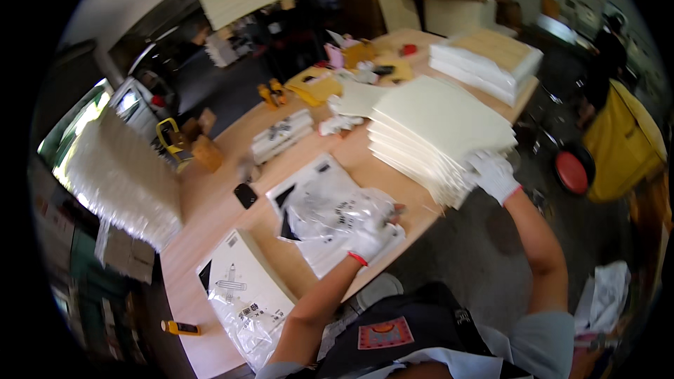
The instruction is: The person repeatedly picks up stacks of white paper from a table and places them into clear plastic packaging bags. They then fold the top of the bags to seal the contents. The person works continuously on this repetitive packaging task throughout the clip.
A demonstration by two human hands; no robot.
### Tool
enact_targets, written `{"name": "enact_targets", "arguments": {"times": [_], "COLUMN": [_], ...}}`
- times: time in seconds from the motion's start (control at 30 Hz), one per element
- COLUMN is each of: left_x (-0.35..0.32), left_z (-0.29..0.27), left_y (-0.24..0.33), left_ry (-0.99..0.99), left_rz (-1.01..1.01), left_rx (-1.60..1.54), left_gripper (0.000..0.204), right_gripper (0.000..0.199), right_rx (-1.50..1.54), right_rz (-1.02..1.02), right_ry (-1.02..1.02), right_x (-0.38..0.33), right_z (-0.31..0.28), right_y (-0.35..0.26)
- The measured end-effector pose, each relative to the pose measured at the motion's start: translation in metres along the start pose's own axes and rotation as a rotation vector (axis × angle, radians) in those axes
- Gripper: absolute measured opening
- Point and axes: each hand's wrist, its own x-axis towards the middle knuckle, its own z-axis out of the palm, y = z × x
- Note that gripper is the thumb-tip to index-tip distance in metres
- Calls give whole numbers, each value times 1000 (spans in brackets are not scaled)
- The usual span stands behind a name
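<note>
While the left hand (368, 238), in a white glove with a red cuff, presses closed on a crumpled clear plastic bag with dark printing (335, 212), the right hand (495, 174), gloved the same way, grips the near corner of a tall stack of cream-white flat square boards (435, 133). The bag lies on a long pale wooden worktop (210, 203), straight ahead of the person and a little left, touching the left hand; it covers a flat white sheet beneath it. The stack sits just to the right of the bag, at the worktop's right edge, its near corner overhanging toward the right hand. Its sheets fan slightly, and its long axis runs away from the person toward the upper left. The right hand is the nearer one to the stack; the left hand is well apart from it.

Farther along the worktop there is a second, lower stack of white panels (488, 60). That makes two stacks on the surface. One more clear printed bag lies over a white box (242, 295) at the near left end. One small black object (246, 195) rests left of the bag. A bundle of white packets (282, 135) lies beyond it, and yellow tools and small parts (316, 85) crowd the far end; they are too small to count.
</note>
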Motion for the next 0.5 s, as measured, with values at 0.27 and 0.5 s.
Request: {"name": "enact_targets", "arguments": {"times": [0.27,0.5], "left_x": [54,81], "left_z": [24,21], "left_y": [38,54], "left_ry": [-201,-126], "left_rz": [11,-480], "left_rx": [-526,-1219], "left_gripper": [40,36], "right_gripper": [24,26], "right_rx": [-146,66], "right_rz": [-208,-450], "right_ry": [143,155], "right_x": [18,-24], "right_z": [-5,-57], "right_y": [26,-109]}}
